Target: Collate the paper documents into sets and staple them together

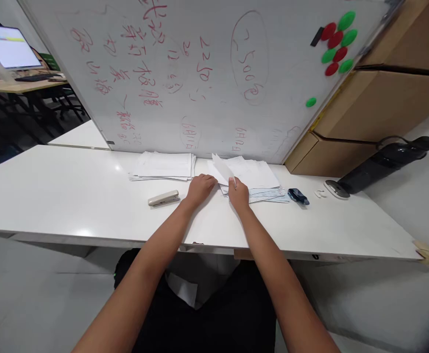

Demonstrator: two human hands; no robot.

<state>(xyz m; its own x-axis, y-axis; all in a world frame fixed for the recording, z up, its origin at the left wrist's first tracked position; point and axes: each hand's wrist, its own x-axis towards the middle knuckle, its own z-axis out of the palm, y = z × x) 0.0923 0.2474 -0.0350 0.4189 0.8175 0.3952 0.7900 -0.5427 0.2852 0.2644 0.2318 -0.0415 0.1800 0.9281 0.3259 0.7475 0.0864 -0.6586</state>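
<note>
My right hand [239,194] is closed on a sheet of paper [223,169], its thumb on top and the sheet bent up off the pile. My left hand [201,188] is on the desk with its fingers drawn together, fingertips at the sheet's near left corner; what they grip is hidden. Beneath and to the right lies a loose pile of paper [256,174], with bluish printed sheets [268,194] showing under its near edge. Left of my left hand are a beige stapler [163,198] and a second stack of paper [165,165].
Behind the white desk [89,206] stands a whiteboard [214,73] with red writing and magnets. On the right are a dark blue object [298,196], a small white piece [320,194], a mouse [336,189], a black bottle [384,164] and stacked cardboard boxes [394,105].
</note>
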